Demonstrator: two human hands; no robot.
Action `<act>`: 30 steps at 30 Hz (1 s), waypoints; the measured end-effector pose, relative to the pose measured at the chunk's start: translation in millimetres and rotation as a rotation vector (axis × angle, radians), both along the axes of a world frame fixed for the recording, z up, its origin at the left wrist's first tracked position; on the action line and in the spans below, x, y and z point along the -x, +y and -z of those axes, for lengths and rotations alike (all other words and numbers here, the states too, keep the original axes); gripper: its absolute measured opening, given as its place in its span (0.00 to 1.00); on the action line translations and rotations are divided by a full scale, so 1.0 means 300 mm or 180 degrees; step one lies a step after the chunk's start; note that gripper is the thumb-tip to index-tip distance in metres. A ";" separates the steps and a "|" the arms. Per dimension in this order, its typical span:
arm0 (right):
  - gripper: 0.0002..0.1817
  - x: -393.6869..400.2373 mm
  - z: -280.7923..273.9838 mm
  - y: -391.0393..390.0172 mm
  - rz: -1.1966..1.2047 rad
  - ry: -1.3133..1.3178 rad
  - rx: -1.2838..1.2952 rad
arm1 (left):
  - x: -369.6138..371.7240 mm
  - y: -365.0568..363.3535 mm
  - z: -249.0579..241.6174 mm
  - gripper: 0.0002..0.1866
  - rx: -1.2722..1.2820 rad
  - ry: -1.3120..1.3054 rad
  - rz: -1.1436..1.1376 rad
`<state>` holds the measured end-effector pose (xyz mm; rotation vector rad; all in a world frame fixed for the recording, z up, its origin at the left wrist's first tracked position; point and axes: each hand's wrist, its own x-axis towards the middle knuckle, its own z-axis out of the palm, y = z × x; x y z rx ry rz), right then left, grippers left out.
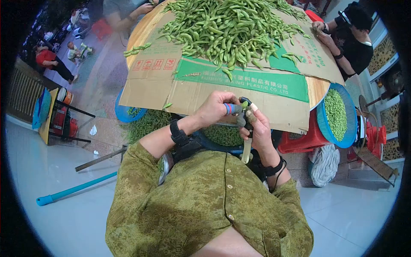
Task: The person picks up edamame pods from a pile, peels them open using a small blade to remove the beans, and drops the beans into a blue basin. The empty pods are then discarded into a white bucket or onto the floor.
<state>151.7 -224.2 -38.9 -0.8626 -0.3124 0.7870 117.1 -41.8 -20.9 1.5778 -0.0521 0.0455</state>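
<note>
My left hand (215, 109) and my right hand (259, 127) come together over the near edge of the cardboard. Pinched between their fingertips is a green bean pod (244, 104). Dark covers wrap several fingertips, with blue and red bands on a left finger and a pale wrap on a right one. Below the right hand hangs a pale, translucent strip (246, 152); its upper end is hidden by the fingers. Under the hands, a blue basin holds shelled green beans (222, 135). Beyond them, a large heap of bean pods (227, 32) covers the far cardboard.
Flattened cardboard (197, 96) covers a round wooden table (317, 91). At right, a blue basin of shelled beans (335, 115) rests on a red stool (302, 136). Loose pods (150, 126) lie lower left. Another person (353, 40) works at the right; a further person's arms (128, 17) reach in top left.
</note>
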 end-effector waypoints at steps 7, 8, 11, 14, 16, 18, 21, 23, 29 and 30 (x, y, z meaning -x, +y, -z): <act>0.19 0.003 -0.006 -0.002 -0.0026 -0.0077 -0.0147 | 0.017 -0.007 -0.040 0.06 0.0095 0.0387 0.0034; 0.18 0.006 -0.009 -0.001 0.0036 -0.0179 -0.0067 | 0.016 -0.009 -0.027 0.07 0.0262 0.0293 0.0039; 0.17 0.015 -0.022 0.000 0.0138 -0.0343 0.0111 | 0.016 -0.001 0.001 0.07 0.0681 0.0587 0.0133; 0.17 0.018 -0.022 -0.001 0.0162 -0.0385 0.0148 | 0.020 0.002 0.003 0.06 0.1114 0.0658 0.0327; 0.17 0.020 -0.022 -0.006 0.0144 -0.0373 0.0087 | 0.018 0.002 0.024 0.06 0.1474 0.0686 0.0443; 0.17 0.024 -0.029 -0.012 0.0046 -0.0400 0.0078 | 0.018 0.006 0.028 0.06 0.1829 0.0705 0.0560; 0.17 0.031 -0.049 -0.008 -0.0015 -0.0056 -0.0010 | 0.021 0.015 0.021 0.07 0.2183 0.0917 0.0767; 0.17 0.013 -0.042 -0.014 -0.0266 0.0137 -0.0220 | 0.020 0.021 0.019 0.07 0.2385 0.1051 0.0840; 0.17 -0.014 -0.026 -0.023 -0.0546 0.0707 -0.0461 | 0.011 0.002 0.003 0.06 0.0614 0.0365 0.0312; 0.16 -0.018 -0.024 -0.023 -0.0488 0.0853 -0.0433 | 0.012 0.004 -0.013 0.06 0.0620 0.0368 0.0301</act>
